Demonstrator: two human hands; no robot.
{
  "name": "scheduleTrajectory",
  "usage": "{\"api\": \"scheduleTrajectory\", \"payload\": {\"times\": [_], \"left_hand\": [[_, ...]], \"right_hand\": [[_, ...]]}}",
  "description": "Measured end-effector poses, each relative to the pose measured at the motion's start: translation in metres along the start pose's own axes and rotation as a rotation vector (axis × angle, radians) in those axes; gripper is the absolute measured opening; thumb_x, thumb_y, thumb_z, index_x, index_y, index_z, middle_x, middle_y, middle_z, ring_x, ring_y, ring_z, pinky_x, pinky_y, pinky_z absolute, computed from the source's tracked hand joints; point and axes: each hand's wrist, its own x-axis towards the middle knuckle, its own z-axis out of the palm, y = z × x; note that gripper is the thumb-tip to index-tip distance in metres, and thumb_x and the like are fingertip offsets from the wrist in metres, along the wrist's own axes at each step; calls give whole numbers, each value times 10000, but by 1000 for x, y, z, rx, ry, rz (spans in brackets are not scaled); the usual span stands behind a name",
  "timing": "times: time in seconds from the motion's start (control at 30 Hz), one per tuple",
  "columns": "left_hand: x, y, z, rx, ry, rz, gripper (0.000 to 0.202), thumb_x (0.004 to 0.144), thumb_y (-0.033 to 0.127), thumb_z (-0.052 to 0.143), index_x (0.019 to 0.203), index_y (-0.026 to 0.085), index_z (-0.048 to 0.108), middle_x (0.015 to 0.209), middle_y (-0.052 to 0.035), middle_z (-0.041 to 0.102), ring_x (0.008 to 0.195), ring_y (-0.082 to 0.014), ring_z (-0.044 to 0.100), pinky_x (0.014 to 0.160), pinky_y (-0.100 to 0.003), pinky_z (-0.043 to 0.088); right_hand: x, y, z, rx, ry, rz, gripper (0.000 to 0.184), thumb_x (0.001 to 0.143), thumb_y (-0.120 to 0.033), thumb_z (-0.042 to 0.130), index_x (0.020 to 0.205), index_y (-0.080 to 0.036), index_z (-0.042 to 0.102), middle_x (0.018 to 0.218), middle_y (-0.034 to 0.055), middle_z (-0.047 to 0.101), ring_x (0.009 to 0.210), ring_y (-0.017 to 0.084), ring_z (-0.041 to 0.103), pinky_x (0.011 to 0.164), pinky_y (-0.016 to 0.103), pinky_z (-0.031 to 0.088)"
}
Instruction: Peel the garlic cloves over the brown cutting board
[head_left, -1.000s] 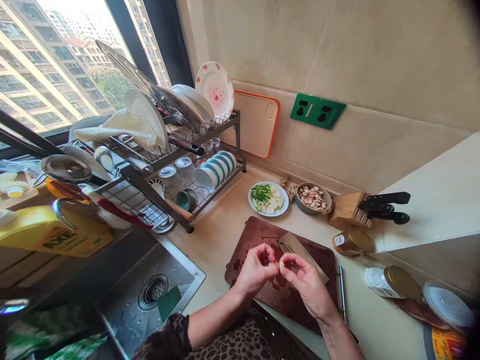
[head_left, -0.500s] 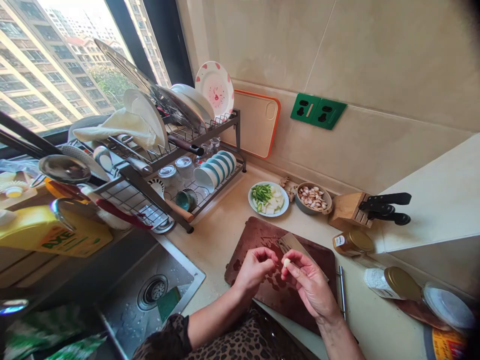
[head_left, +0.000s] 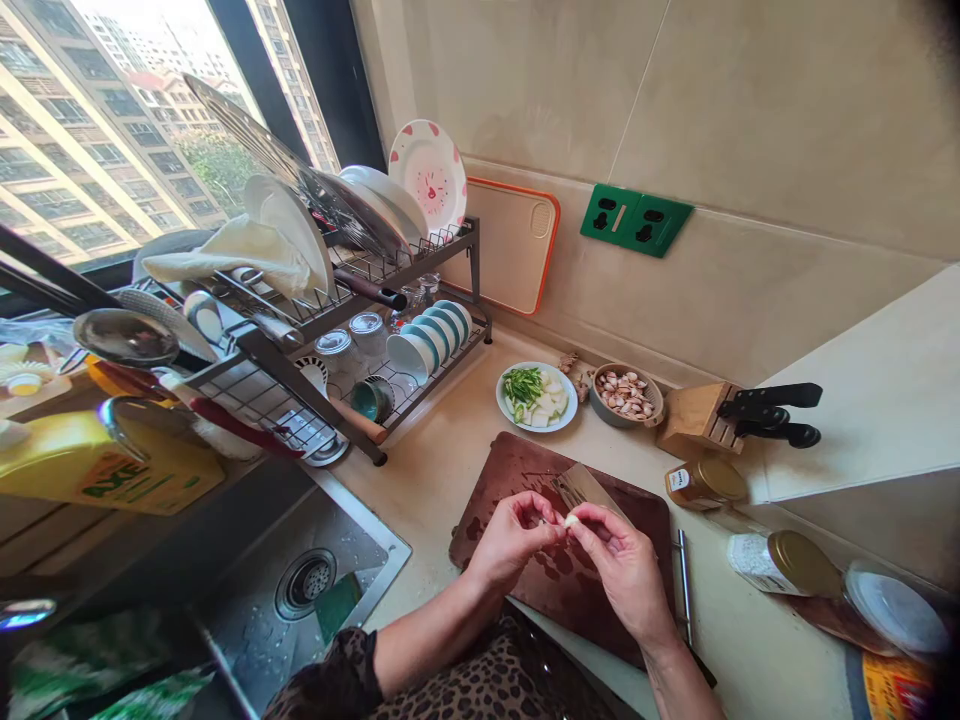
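Note:
A small pale garlic clove [head_left: 571, 520] is pinched between the thumb and fingers of my right hand [head_left: 621, 565]. My left hand [head_left: 510, 540] is closed too, its thumb and index fingertips meeting at the clove's left side. Both hands are above a dark brown cutting board [head_left: 495, 480] with wet marks on it. Lying on the board behind my hands is a cleaver [head_left: 589, 488], partly covered by my right hand. Past the board, a grey bowl [head_left: 628, 418] holds several unpeeled garlic cloves [head_left: 624, 392].
A plate [head_left: 517, 420] of sliced green and white vegetables stands beside pieces of ginger [head_left: 581, 378]. To the right are a knife block [head_left: 690, 415] and jars [head_left: 705, 483]. At left are the sink [head_left: 262, 530] and a loaded dish rack [head_left: 431, 262].
My left fingertips have moved right to touch the clove. My right hand has turned slightly, its fingers now more closed around the clove.

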Motion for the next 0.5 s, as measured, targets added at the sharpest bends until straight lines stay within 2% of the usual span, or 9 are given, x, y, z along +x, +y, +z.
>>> {"api": "scheduleTrajectory", "payload": {"times": [0.2, 0.5], "left_hand": [[1, -2, 0, 13, 43, 15, 411, 501, 308, 844, 655, 143, 500, 632, 5, 646, 406, -38, 487, 366, -133, 340], [2, -2, -3, -9, 91, 25, 363, 510, 229, 811, 630, 151, 478, 596, -9, 653, 392, -39, 462, 344, -128, 311]], "right_hand": [[-4, -7, 4, -71, -13, -70, 211, 777, -392, 645, 846, -196, 682, 859, 63, 663, 764, 183, 639, 690, 281, 562], [-2, -3, 8, 9, -26, -6, 227, 751, -391, 676, 838, -182, 680, 836, 52, 676, 753, 171, 635, 700, 271, 546]]}}
